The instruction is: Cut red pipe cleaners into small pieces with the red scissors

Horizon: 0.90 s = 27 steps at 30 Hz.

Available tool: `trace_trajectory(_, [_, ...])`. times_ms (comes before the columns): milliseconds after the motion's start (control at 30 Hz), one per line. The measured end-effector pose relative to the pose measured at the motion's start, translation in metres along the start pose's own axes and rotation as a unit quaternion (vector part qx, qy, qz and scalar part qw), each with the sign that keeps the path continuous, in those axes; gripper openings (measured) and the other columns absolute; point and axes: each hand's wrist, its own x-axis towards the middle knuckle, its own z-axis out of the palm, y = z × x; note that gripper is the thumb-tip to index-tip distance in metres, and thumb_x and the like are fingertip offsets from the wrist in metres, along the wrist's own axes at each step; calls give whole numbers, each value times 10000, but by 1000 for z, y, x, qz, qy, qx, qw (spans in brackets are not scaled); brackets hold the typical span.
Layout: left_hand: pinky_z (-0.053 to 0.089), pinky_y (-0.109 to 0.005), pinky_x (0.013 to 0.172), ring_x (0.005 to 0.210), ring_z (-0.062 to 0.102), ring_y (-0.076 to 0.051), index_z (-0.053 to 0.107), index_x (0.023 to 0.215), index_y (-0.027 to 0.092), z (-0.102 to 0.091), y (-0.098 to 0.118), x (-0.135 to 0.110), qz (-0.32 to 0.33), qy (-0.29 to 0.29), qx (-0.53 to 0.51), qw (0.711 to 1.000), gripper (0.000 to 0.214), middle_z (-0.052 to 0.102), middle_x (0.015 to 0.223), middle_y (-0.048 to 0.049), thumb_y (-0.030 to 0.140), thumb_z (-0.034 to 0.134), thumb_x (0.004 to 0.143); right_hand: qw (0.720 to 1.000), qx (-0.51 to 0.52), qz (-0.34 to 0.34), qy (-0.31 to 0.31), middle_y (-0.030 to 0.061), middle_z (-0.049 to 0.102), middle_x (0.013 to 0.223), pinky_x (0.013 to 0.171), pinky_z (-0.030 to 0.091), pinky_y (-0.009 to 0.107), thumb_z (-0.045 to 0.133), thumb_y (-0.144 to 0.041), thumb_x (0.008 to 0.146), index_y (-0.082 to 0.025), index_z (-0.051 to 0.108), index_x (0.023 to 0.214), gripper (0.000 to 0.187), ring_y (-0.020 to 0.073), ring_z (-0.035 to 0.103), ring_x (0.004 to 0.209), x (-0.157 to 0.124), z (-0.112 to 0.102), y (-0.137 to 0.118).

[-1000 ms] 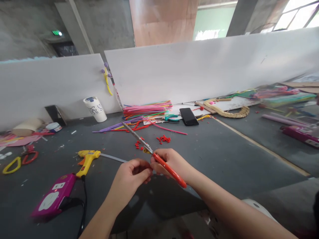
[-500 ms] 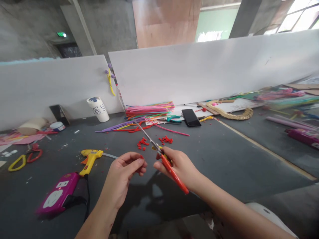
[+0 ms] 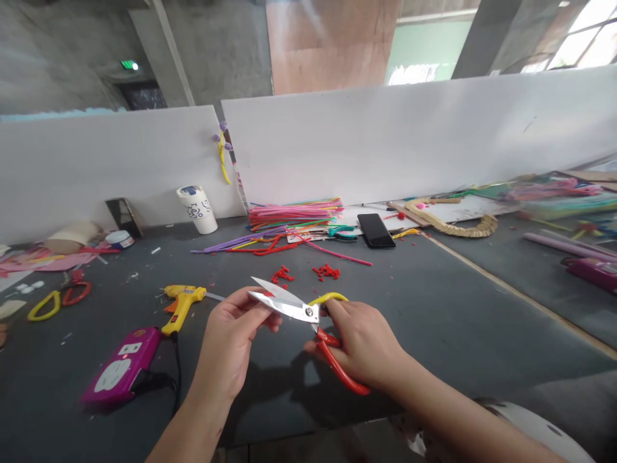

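My right hand [image 3: 359, 344] grips a pair of scissors [image 3: 308, 318] by its red and yellow handles, above the dark grey table [image 3: 434, 302]. The silver blades lie flat and point left toward my left hand [image 3: 236, 337]. That hand's thumb and fingers are pinched together at the blade tips, on something too small to name. Small red cut pieces [image 3: 328, 272] lie scattered on the table just beyond the scissors.
A yellow glue gun [image 3: 182, 303] and a magenta power strip [image 3: 120, 366] sit to the left. Coloured sticks [image 3: 294, 212], teal scissors [image 3: 343, 231] and a black phone [image 3: 375, 229] lie by the white partition [image 3: 385, 138]. A white cup [image 3: 197, 209] stands further left.
The scissors turned from pointing away across the table to lying flat with blades pointing left. My left hand came back to the blade tips after drawing apart.
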Motion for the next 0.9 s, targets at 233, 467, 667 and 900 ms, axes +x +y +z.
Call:
trace_trajectory(233, [422, -211, 480, 498, 547, -99, 637, 699, 160, -4, -2, 1, 11, -10, 3, 1000, 73, 620, 578, 18, 147, 632, 627, 1000, -2, -3, 5, 69, 605, 745, 574, 330, 277, 440, -512, 766, -156, 508, 846, 371, 204, 554, 676, 0, -2, 0])
trace_trajectory(467, [438, -199, 506, 532, 557, -100, 627, 686, 141, -2, 1, -1, -1, -16, 64, 998, 58, 633, 583, -5, 172, 646, 640, 998, 10, 57, 2, 25, 586, 644, 489, 267, 239, 432, -514, 769, -177, 499, 797, 345, 160, 536, 554, 1, -1, 1])
trace_trajectory(667, [432, -198, 495, 525, 550, -101, 630, 674, 144, -1, 2, 0, 4, -7, 49, 999, 58, 625, 571, -3, 178, 650, 630, 999, 22, 22, 11, 24, 573, 644, 487, 259, 229, 456, -503, 755, -179, 495, 808, 331, 158, 532, 573, 0, -1, 3])
trace_trajectory(900, [427, -208, 493, 512, 540, -99, 640, 707, 154, -4, 2, 1, 27, -18, 33, 999, 69, 616, 591, 3, 147, 621, 641, 1000, 12, -3, 6, 48, 591, 697, 542, 297, 256, 449, -515, 758, -168, 497, 801, 353, 185, 543, 630, -2, -2, 2])
